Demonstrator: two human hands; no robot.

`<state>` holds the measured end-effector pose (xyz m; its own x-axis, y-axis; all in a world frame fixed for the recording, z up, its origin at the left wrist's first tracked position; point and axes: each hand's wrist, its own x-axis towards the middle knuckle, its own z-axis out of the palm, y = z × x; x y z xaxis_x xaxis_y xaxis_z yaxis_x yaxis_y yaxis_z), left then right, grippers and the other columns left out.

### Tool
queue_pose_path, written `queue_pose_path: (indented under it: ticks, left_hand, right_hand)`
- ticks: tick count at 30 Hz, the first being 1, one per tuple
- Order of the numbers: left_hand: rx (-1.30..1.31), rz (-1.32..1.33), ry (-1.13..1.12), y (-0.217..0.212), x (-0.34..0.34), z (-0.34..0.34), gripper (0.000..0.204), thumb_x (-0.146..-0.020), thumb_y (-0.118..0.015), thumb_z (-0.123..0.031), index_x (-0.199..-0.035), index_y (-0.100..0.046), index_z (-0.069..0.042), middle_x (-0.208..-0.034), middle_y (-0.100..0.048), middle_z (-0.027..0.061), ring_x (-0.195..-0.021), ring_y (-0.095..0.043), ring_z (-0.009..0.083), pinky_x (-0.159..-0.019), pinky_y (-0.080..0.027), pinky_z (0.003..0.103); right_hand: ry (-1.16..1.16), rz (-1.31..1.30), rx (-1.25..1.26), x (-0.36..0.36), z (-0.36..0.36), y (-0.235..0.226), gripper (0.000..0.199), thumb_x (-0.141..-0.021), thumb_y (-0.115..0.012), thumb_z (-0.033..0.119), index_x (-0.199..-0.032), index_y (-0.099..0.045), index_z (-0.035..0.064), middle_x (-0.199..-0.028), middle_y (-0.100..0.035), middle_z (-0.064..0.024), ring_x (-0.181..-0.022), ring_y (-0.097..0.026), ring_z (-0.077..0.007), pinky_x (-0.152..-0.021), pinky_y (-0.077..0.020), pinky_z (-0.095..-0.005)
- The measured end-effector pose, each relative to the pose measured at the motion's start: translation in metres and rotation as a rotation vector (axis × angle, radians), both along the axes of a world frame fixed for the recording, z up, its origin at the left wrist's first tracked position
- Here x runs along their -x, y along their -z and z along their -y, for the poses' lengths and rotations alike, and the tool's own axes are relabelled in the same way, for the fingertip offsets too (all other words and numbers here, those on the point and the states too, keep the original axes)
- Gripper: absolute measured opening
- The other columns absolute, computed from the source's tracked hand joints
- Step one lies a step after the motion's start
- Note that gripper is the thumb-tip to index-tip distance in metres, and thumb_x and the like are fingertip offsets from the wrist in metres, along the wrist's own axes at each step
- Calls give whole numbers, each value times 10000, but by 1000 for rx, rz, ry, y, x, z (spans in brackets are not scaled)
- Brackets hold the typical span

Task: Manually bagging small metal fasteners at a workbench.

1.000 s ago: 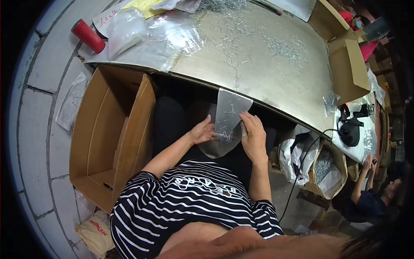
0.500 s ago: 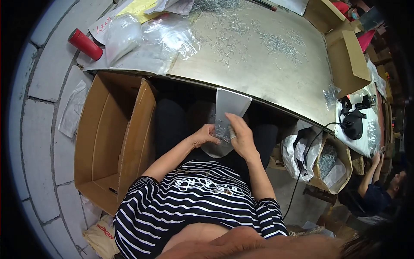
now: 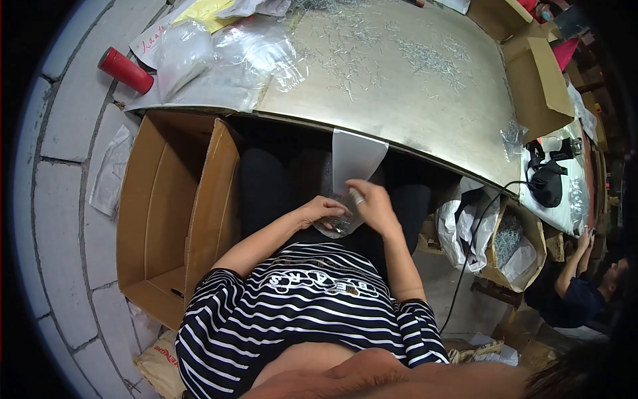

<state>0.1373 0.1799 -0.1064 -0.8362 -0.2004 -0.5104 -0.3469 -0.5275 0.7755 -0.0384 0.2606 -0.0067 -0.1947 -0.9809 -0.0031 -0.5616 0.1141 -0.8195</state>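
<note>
A pale grey sheet (image 3: pixel 359 154) hangs like a chute from the table's front edge down toward my lap. At its lower end is a clear plastic bag (image 3: pixel 337 229) with shiny metal bits inside. My left hand (image 3: pixel 321 210) grips the bag's left side, thumb and fingers closed together. My right hand (image 3: pixel 375 207) is curled at the right side of the sheet and bag, with a pale band on one finger. What its fingertips grip is hidden. Small metal pins (image 3: pixel 425 58) lie scattered over the metal tabletop (image 3: pixel 319 100).
Left of my legs stands an open cardboard box (image 3: pixel 163 213). A red cylinder (image 3: pixel 125 70) and clear plastic bags (image 3: pixel 256 56) are at the upper left. On the right are a carton of pins (image 3: pixel 510 243), a white sack (image 3: pixel 458 229), a black cable (image 3: pixel 465 256) and a co-worker (image 3: pixel 588 286).
My right hand has curled its fingers and dropped slightly at the sheet. The left hand has moved a little right over the bag. Fewer metal bits show at the sheet's lower end.
</note>
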Motion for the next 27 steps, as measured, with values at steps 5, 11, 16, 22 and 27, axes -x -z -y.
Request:
queue_pose_path:
  ticks: [5,11,16,22,27]
  left_hand:
    - [-195,-85,-105,-32,7,6,396,-982,-534,-312,-1239,-603,-18,-1115,-671,81,-945,-667,144,-707,-583,266]
    - [-70,-231,-197,-65,32,13,440,-994,-500,-304,-1330,-514,-20,-1119,-655,104,-981,-661,211,-760,-588,339]
    - [-174,-395,-308,-81,18,35,533,-995,-450,-360,-1383,-414,4,-1180,-622,219,-1048,-650,329,-788,-582,367]
    - [-70,-250,-252,-64,-6,31,416,-971,-515,-287,-1218,-532,47,-1122,-649,221,-962,-682,268,-785,-562,312]
    - [94,-185,-319,-77,13,26,263,-966,-513,-136,-1137,-590,48,-1049,-680,187,-941,-687,253,-795,-552,297]
  right_hand:
    - [91,275,2,25,-8,-5,298,-843,-669,81,-1120,-640,-23,-991,-694,-159,-916,-673,-234,-814,-520,-313]
    - [-30,126,-81,33,-5,7,139,-786,-681,58,-883,-667,-41,-741,-653,-128,-692,-606,-176,-676,-486,-312]
    - [290,334,332,121,-29,-56,93,-812,-686,79,-809,-685,-14,-745,-650,-31,-721,-587,-89,-650,-463,-256]
    - [788,-389,369,250,-36,-42,161,-853,-656,169,-914,-685,23,-837,-663,-190,-792,-647,-355,-689,-494,-395]
    - [845,-944,356,408,-54,1,314,-747,-537,25,-1028,-676,11,-1057,-668,-197,-1031,-614,-343,-955,-458,-406]
